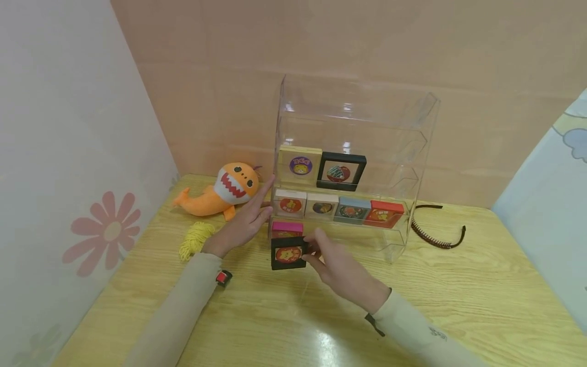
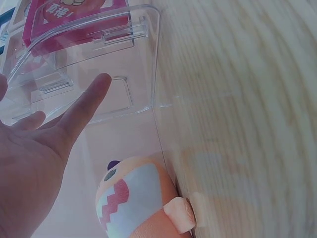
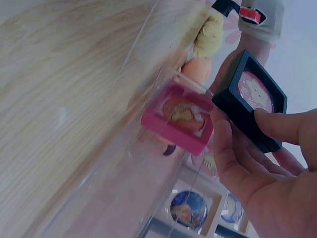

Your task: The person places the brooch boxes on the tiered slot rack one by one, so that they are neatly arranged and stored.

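Note:
Between thumb and fingers my right hand (image 1: 344,272) pinches a black square box (image 1: 289,253) with a round red picture in its window. It is held in front of the lowest tier of a clear acrylic display rack (image 1: 390,127). Behind it, a pink box (image 1: 287,228) stands in that tier at the left end; the right wrist view shows the pink box (image 3: 178,119) whole. My left hand (image 1: 245,224) lies along the rack's left side with its fingers straight, and in the left wrist view the forefinger overlaps the clear side panel (image 2: 133,94).
Higher tiers hold a yellow box (image 1: 299,165), another black box (image 1: 341,171), and several small boxes including a red one (image 1: 384,214). Left of the rack lie an orange shark plush (image 1: 229,191) and yellow yarn (image 1: 196,239). A dark headband (image 1: 435,239) lies to the right.

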Tool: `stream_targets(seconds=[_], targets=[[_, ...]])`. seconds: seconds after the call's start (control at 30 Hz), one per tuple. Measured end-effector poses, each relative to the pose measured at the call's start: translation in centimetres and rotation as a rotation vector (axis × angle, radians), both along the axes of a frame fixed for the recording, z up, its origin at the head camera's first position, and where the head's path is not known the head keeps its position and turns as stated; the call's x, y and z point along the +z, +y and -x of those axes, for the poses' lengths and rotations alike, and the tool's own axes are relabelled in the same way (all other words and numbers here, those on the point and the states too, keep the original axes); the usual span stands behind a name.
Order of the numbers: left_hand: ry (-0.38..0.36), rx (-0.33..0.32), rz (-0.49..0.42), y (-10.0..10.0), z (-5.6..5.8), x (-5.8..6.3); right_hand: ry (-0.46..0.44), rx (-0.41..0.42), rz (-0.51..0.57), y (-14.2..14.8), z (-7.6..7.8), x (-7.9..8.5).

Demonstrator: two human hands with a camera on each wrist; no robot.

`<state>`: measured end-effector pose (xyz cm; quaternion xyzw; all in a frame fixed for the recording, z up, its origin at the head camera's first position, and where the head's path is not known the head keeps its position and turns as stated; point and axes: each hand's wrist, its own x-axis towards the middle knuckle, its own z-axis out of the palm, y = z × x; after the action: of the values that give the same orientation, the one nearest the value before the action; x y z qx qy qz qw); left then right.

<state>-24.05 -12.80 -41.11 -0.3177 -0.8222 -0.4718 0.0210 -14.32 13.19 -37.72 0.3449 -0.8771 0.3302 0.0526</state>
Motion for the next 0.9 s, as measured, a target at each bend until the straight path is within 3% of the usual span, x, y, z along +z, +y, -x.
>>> stream_targets(seconds=[0.4, 0.9], targets=[[0.006, -0.009, -0.004, -0.1, 0.1, -0.2, 0.154, -0.181, -0.001, 2.7, 0.7, 0.4], [0.018, 0.000, 0.008, 0.0, 0.0, -0.1, 0.294, -0.241, -0.042, 4.8, 2.4, -1.0]])
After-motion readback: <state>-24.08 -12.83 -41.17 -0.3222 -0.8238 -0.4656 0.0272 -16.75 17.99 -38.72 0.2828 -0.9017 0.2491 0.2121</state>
